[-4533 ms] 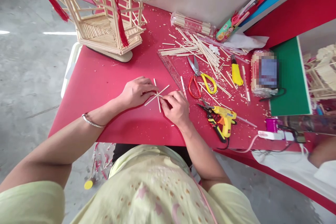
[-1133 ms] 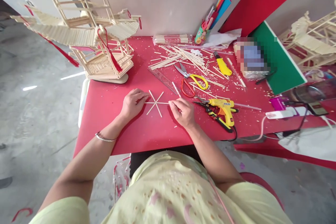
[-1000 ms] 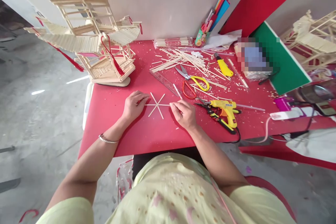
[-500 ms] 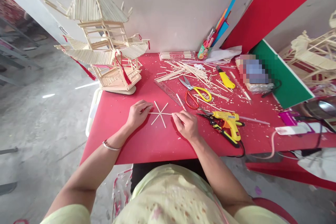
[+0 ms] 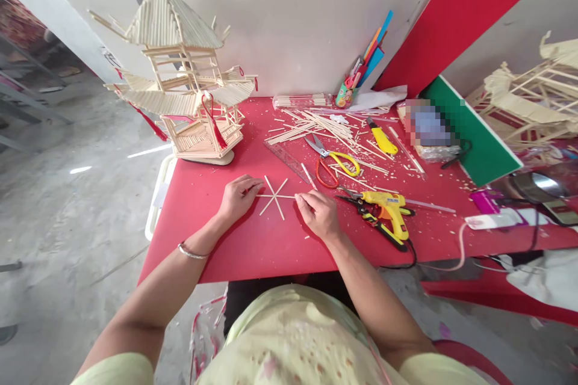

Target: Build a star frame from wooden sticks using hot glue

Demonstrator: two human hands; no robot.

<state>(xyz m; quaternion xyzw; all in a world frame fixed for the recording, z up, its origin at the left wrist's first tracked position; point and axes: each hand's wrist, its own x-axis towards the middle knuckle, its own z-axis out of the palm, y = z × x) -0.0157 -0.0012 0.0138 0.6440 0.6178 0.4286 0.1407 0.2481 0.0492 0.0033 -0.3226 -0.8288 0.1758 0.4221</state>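
Observation:
A six-armed star of thin wooden sticks [image 5: 275,196] lies on the red table in front of me. My left hand [image 5: 241,197] pinches the tip of its left arm between thumb and fingers. At the opposite end, my right hand [image 5: 317,212] has its fingers closed on the tip of the right arm. Another short stick [image 5: 307,174] stands out beyond my right knuckles; whether that hand touches it I cannot tell. Just past it lies a clear ruler [image 5: 286,159].
A wooden stick pagoda [image 5: 180,96] with red tassels stands at the left. Scissors [image 5: 332,159], a yellow glue gun [image 5: 389,209], pliers [image 5: 379,228], a utility knife [image 5: 383,136] and loose sticks [image 5: 316,126] cover the right and back. A pen cup [image 5: 345,95] stands by the wall.
The camera view has shifted slightly, so the background sits a little differently. Both hands keep their hold on the star, which has hardly moved.

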